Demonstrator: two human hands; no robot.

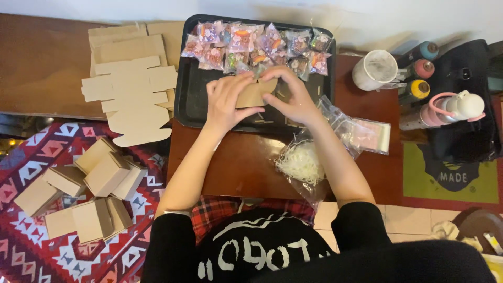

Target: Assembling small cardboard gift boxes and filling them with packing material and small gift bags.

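Both hands, left hand (226, 102) and right hand (293, 97), pinch a small brown cardboard box (254, 94) over the black plastic tray (184, 99). Brown wooden table (236, 162), patterned red rug (31, 246) underneath.

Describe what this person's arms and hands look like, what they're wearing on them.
Both hands, left hand and right hand, are bare, with no gloves, and no rings or watch can be made out. The forearms are uncovered; black sleeves are pushed up near the elbows, part of a black top with white lettering.
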